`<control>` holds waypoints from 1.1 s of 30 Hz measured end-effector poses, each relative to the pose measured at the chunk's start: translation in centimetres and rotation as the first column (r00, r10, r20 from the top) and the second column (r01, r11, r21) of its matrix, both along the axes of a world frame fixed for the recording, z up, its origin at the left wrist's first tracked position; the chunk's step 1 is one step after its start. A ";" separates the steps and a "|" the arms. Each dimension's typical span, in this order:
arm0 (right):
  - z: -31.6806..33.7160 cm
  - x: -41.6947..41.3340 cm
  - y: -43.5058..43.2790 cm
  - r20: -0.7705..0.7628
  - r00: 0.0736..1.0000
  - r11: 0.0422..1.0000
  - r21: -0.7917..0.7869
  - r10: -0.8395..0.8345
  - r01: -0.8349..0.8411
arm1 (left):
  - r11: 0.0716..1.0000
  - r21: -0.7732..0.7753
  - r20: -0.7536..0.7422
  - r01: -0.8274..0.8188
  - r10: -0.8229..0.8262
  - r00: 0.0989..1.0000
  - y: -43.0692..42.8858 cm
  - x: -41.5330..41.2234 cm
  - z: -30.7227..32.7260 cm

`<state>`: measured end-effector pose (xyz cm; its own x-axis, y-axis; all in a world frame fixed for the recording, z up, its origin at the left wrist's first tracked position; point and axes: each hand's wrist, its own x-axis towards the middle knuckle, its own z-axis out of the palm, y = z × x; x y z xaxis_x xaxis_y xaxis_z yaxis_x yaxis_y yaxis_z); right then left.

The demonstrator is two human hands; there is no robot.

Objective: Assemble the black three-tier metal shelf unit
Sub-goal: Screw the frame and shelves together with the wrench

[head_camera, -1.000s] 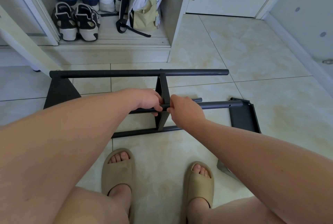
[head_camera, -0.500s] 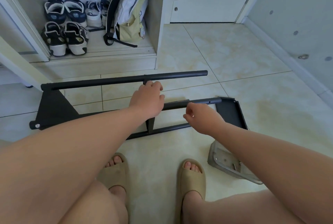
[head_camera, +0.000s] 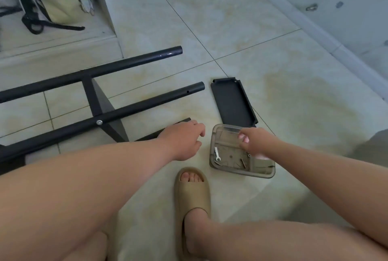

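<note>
Even cool daylight, soft shadows; wide-angle edge bending, upper-left possibly motion-blurred.

The partly built black metal frame (head_camera: 102, 101) lies on its side on the tile floor (head_camera: 273, 54). Its top tube (head_camera: 130, 62) and middle tube (head_camera: 147, 104) run roughly parallel, slanting up to the right and ending in free ends. A flat black shelf panel (head_camera: 105, 111) stands on edge between them, and a silver-headed bolt (head_camera: 99, 122) fixes it to the middle tube, which has a small hole (head_camera: 188, 91) near its free end. Only the tip of a third tube (head_camera: 183, 120) shows lower down. A loose black shelf tray (head_camera: 233, 101) lies flat, rim upward, just past the tube ends. Beside its near end sits a clear plastic container (head_camera: 222, 134), which holds a small wrench (head_camera: 216, 153) and a few screws (head_camera: 243, 163).
</note>
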<state>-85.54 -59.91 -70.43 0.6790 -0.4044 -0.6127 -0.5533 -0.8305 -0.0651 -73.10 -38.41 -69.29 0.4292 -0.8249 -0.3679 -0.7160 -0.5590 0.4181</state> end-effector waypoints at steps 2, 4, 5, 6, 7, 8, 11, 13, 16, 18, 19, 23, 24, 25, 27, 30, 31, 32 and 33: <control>-2.7 0.0 -1.4 -0.029 1.000 1.000 0.007 0.002 -0.002 | 0.991 0.048 -0.197 -0.122 0.129 0.972 -1.6 -1.2 -2.7; -5.6 0.0 -2.0 -0.041 0.999 0.999 0.045 -0.012 0.014 | 0.972 0.118 -0.344 -0.204 0.233 0.910 -3.0 -2.2 -5.4; -7.2 -0.1 -2.2 -0.051 0.999 0.998 0.055 -0.015 0.018 | 0.964 0.144 -0.387 -0.224 0.263 0.884 -3.6 -2.6 -6.7; -8.6 -0.3 -2.4 -0.067 0.998 0.998 0.059 -0.016 0.020 | 0.957 0.161 -0.416 -0.241 0.288 0.863 -4.2 -2.8 -7.9; -10.0 -0.5 -2.6 -0.087 0.996 0.998 0.059 -0.018 0.023 | 0.950 0.174 -0.440 -0.258 0.309 0.843 -4.6 -2.9 -8.8; -11.2 -0.7 -2.7 -0.108 0.994 0.998 0.054 -0.015 0.021 | 0.943 0.186 -0.463 -0.277 0.332 0.822 -5.1 -3.1 -9.6; -13.8 -1.4 -3.5 -0.145 0.989 0.999 0.038 -0.007 0.013 | 0.923 0.200 -0.530 -0.328 0.383 0.757 -5.8 -3.5 -11.7; -15.0 -1.7 -3.9 -0.149 0.989 0.998 0.058 0.004 0.005 | 0.909 0.202 -0.563 -0.364 0.412 0.717 -6.1 -3.8 -12.9; -16.4 -1.9 -3.6 -0.170 0.982 0.990 0.128 0.078 -0.056 | 0.896 0.201 -0.599 -0.396 0.432 0.674 -6.1 -4.0 -13.5; -17.1 -2.0 -3.0 -0.171 0.976 0.983 0.151 0.133 -0.107 | 0.891 0.191 -0.621 -0.412 0.434 0.652 -6.1 -3.9 -13.4; -17.3 -1.9 -2.8 -0.173 0.974 0.981 0.157 0.144 -0.118 | 0.890 0.188 -0.627 -0.415 0.433 0.647 -6.1 -3.8 -13.4; -17.4 -2.0 -3.2 -0.176 0.972 0.982 0.133 0.158 -0.136 | 0.888 0.186 -0.647 -0.421 0.433 0.627 -6.0 -3.7 -13.2; -17.1 -2.3 -3.6 -0.162 0.976 0.986 0.103 0.146 -0.130 | 0.884 0.188 -0.653 -0.427 0.437 0.618 -6.0 -3.7 -13.2; -16.8 -2.6 -4.2 -0.144 0.981 0.991 0.060 0.131 -0.123 | 0.882 0.189 -0.658 -0.431 0.440 0.612 -6.0 -3.8 -13.1; -16.3 -3.5 -4.9 -0.101 0.989 0.992 -0.049 0.109 -0.114 | 0.887 0.187 -0.657 -0.421 0.432 0.618 -6.0 -3.8 -13.1; -16.4 -4.6 -4.7 -0.093 0.992 0.988 -0.127 0.081 -0.092 | 0.899 0.180 -0.653 -0.400 0.413 0.634 -6.2 -3.8 -13.3; -16.6 -4.7 -4.6 -0.103 0.992 0.988 -0.130 0.075 -0.088 | 0.901 0.177 -0.655 -0.397 0.409 0.636 -6.2 -3.8 -13.3; -16.7 -4.7 -4.5 -0.110 0.992 0.988 -0.130 0.068 -0.082 | 0.901 0.174 -0.659 -0.397 0.406 0.634 -6.2 -3.8 -13.4; -16.8 -4.6 -4.5 -0.112 0.992 0.989 -0.128 0.057 -0.071 | 0.901 0.172 -0.663 -0.398 0.404 0.630 -6.2 -3.8 -13.3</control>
<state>-90.10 -64.46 -87.26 0.6393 -0.4439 -0.6279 -0.4963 -0.8619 0.1039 -76.91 -44.57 -82.64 0.3532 -0.6272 -0.6942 0.0503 -0.7282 0.6835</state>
